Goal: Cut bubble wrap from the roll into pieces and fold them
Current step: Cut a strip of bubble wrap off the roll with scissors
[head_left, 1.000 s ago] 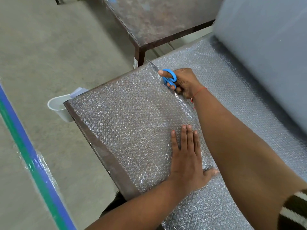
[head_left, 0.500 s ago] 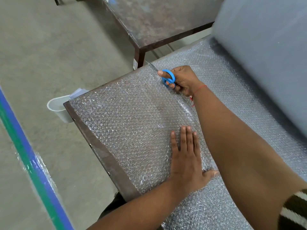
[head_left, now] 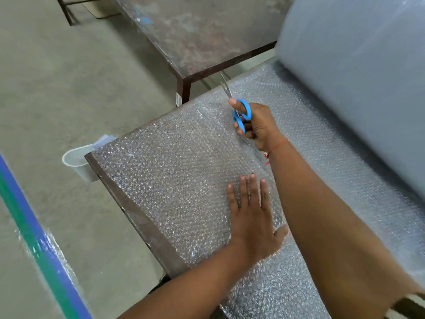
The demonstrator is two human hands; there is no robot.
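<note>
A sheet of bubble wrap [head_left: 174, 176] lies spread over a brown table [head_left: 142, 224], running back to the big grey roll [head_left: 358, 72] at the upper right. My left hand [head_left: 253, 215] presses flat on the sheet with straight fingers, near the cut line. My right hand [head_left: 257, 125] grips blue-handled scissors [head_left: 241, 111] at the sheet's far edge. The blades point away from me and reach past the far edge of the wrap.
A white plastic bin [head_left: 79, 162] hangs at the table's far left corner. A second rusty brown table [head_left: 197, 35] stands beyond, across a narrow gap. Concrete floor lies to the left, with a blue-and-green wrapped bar [head_left: 34, 240] at the lower left.
My right hand has carried the scissors forward along the cut to the sheet's far edge, and the blades now stick out beyond it. My left hand has stayed pressed in place.
</note>
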